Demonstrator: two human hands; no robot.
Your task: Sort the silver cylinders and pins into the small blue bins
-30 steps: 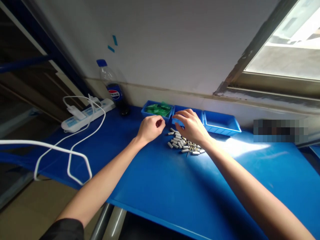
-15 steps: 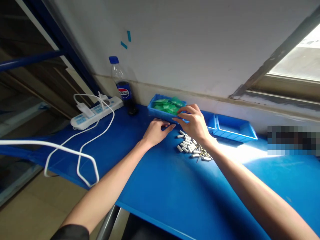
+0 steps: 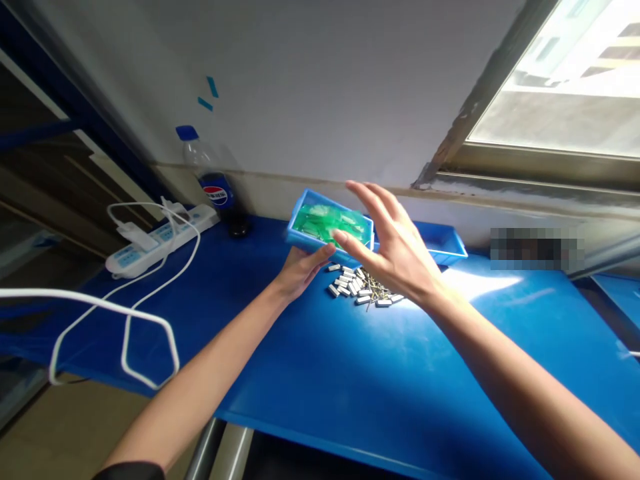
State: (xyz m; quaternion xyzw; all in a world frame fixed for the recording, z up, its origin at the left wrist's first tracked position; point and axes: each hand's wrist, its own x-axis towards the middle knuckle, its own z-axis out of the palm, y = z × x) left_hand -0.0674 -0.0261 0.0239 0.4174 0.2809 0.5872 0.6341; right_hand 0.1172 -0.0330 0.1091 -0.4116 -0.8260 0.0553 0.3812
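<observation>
Lifted off the table and tilted toward me is a blue plastic bin (image 3: pixel 303 241), filled with green plastic packets (image 3: pixel 325 219). My left hand (image 3: pixel 301 270) grips its near side from below, thumb along the front wall and the other fingers hidden underneath. Over the bin's right end, my right hand (image 3: pixel 397 247) is open with fingers spread, its thumb in front of the packets; whether it touches them I cannot tell. Below the bin lies a pile of small silvery metal blocks (image 3: pixel 353 285) mixed with thin brass-coloured pins (image 3: pixel 379 291).
Another blue bin (image 3: pixel 445 241) stands by the wall behind my right hand. On the left are a cola bottle (image 3: pixel 220 190) and a white power strip (image 3: pixel 157 240) with a looping white cable (image 3: pixel 170 340). Sunlight falls across the blue table (image 3: pixel 300 373).
The bin of green packets has come up off the table and tipped toward me in my left hand. My right hand's fingers have spread. The view has swung right.
</observation>
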